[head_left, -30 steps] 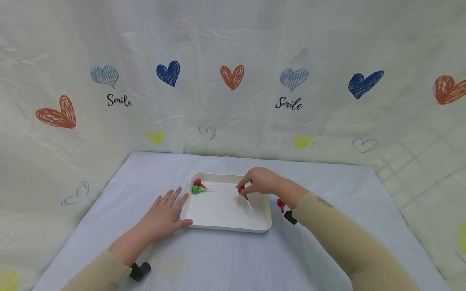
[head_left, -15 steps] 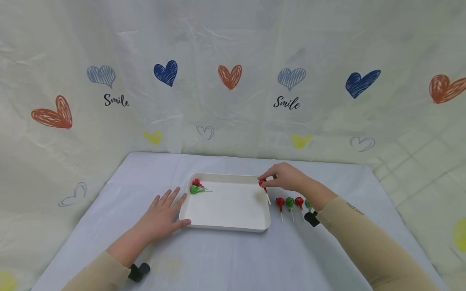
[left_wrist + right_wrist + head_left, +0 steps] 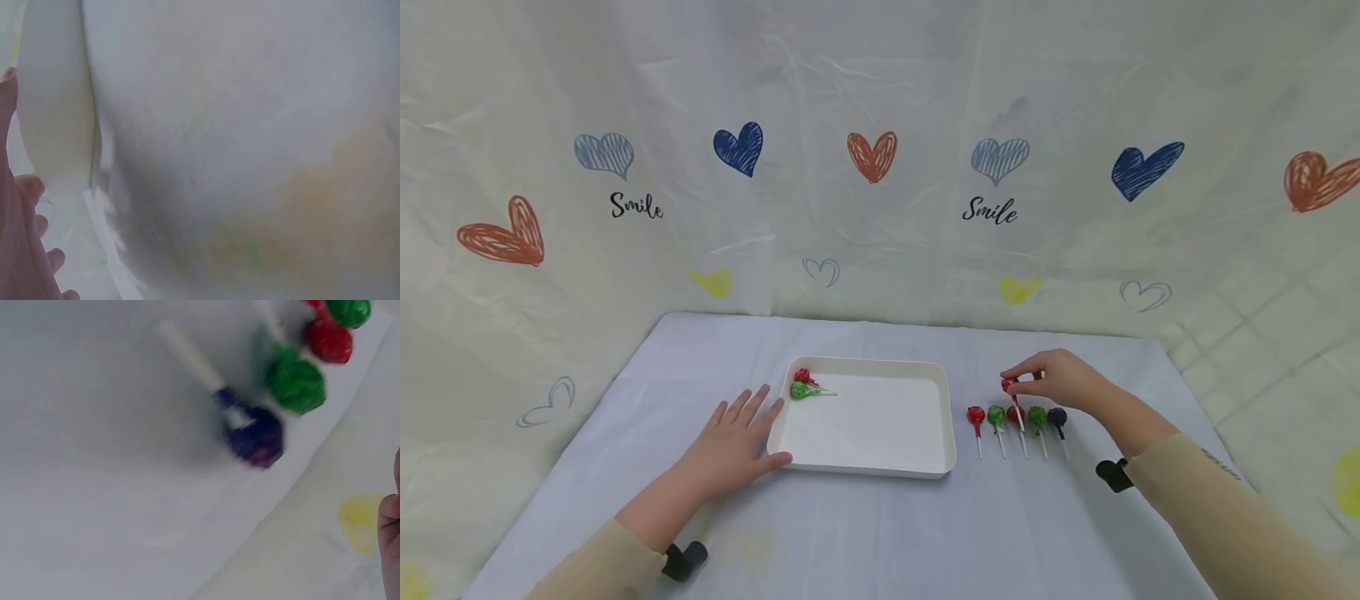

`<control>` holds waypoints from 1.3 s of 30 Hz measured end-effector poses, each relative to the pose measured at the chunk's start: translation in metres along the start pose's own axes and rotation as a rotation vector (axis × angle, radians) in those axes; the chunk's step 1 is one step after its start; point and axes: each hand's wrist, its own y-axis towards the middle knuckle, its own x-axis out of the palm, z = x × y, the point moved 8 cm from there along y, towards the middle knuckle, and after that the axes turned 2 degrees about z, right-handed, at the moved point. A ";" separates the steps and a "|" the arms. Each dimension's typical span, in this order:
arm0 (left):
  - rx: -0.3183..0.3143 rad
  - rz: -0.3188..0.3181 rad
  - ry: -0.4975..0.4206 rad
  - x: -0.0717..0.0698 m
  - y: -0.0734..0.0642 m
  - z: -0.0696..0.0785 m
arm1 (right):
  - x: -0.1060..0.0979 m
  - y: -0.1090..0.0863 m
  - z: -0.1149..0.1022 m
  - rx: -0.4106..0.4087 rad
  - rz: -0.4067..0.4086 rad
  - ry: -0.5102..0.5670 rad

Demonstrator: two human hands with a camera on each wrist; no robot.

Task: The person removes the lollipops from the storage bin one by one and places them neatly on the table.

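My right hand point(image 3: 1060, 382) pinches a red lollipop point(image 3: 1009, 386) by its wrapped head, the white stick slanting down, above a row of lollipops right of the tray. In that row lie a red lollipop point(image 3: 976, 415), a green lollipop point(image 3: 996, 417), another red one partly covered by the held stick, a second green lollipop point(image 3: 1037, 417) and a dark purple lollipop point(image 3: 257, 436). With fingers spread, my left hand point(image 3: 735, 446) rests at the left edge of the white tray point(image 3: 865, 471). Inside the tray's upper left corner are a red lollipop point(image 3: 802, 376) and a green lollipop point(image 3: 801, 390).
A white cloth covers the table point(image 3: 850, 542). Behind it hangs a pale curtain point(image 3: 925, 242) printed with hearts and "Smile". Black wrist cameras sit at both sleeves point(image 3: 602, 567).
My right hand has carried the red lollipop from over the tray rightward to above the row, uncovering the lollipops there. The left hand has stayed at the tray's edge.
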 end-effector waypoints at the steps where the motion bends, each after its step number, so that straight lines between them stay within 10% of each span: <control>1: -0.001 -0.001 -0.002 0.000 0.000 0.000 | -0.002 -0.004 0.006 0.006 0.004 -0.005; 18: -0.007 -0.008 -0.012 0.000 0.001 -0.001 | -0.011 -0.054 0.085 0.127 -0.031 -0.010; 39: -0.013 -0.022 -0.019 0.000 0.001 -0.001 | 0.015 -0.044 0.114 0.165 -0.051 0.037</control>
